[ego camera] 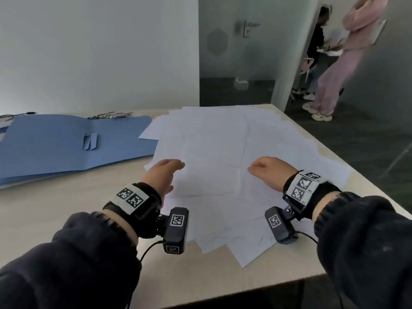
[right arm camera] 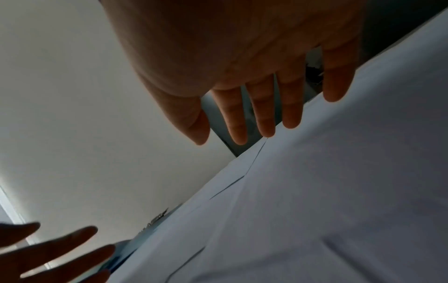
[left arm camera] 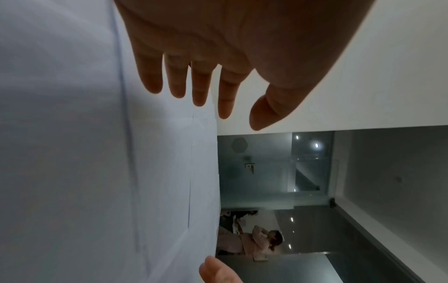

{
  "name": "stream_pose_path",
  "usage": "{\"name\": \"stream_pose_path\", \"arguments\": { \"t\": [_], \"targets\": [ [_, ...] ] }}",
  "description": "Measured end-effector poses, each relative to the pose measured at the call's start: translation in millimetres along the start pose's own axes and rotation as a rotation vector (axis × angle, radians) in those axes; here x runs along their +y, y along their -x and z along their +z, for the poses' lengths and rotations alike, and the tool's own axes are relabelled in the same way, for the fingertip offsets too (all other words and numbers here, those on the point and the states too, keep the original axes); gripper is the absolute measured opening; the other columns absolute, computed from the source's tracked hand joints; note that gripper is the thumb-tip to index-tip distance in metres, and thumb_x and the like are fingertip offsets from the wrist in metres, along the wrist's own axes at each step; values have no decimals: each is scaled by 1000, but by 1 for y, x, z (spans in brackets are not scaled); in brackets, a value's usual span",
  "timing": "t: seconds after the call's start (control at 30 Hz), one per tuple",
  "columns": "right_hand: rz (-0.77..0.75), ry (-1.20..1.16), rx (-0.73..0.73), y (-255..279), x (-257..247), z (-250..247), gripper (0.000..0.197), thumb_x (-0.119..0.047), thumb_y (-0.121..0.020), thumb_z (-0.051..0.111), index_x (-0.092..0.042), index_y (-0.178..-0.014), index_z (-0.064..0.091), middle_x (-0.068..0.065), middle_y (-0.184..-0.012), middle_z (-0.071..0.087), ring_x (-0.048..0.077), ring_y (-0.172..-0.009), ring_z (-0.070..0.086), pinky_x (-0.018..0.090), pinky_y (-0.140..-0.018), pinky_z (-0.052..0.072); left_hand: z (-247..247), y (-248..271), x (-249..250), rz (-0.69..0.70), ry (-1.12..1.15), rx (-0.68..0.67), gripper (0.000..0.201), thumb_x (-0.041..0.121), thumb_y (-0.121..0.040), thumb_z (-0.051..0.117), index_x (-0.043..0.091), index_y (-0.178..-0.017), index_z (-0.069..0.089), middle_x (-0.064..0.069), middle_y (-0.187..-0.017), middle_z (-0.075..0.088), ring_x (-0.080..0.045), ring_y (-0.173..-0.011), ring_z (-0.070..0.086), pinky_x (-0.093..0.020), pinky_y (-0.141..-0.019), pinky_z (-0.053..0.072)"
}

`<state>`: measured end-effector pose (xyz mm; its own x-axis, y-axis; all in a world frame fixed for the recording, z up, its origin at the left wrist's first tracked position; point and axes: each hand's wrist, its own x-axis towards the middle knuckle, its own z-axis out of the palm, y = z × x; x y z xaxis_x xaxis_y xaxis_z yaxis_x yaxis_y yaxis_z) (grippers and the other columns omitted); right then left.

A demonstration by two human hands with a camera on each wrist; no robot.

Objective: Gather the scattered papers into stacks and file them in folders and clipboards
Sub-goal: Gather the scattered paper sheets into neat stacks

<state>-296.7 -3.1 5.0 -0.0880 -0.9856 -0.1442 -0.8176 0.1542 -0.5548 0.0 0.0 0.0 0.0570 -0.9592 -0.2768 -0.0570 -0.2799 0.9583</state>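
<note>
Dim, soft, blurred; backlit wrist views

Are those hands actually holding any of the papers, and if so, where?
Nothing is held. The left hand and right hand are both open, fingers straight, over the scattered papers, with no grip on any sheet.

Matt white paper sheets (ego camera: 214, 148), matt blue card folder (ego camera: 66, 143), smooth pale table (ego camera: 66, 206).
</note>
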Motion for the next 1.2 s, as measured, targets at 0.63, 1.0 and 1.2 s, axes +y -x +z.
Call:
{"name": "stream_pose_path", "arguments": {
  "t": [0.63,1.0,1.2],
  "targets": [
    [-31,640,-293,-56,-30,-3,92,-71,-78,57,-47,-156,13,0,-162,28,38,-142,34,44,-115,34,27,-60,20,-219,138,116,30,33,-85,68,21,-111,60,-2,-117,56,-24,-100,64,-39,-77,52],
    [-62,642,-328,-49,-31,-1,68,-66,-81,49,-48,-145,35,-2,-150,41,36,-133,39,44,-103,41,30,-80,30,-228,-16,66,33,42,-82,66,27,-111,60,0,-116,59,-20,-105,60,-40,-87,42],
    [-105,600,-342,-43,-29,-5,65,-68,-78,56,-45,-138,44,-4,-153,37,32,-134,42,41,-104,42,34,-99,37,-232,-72,108,21,40,-85,64,26,-96,56,-2,-113,60,-23,-111,52,-42,-93,40]
  ]
}}
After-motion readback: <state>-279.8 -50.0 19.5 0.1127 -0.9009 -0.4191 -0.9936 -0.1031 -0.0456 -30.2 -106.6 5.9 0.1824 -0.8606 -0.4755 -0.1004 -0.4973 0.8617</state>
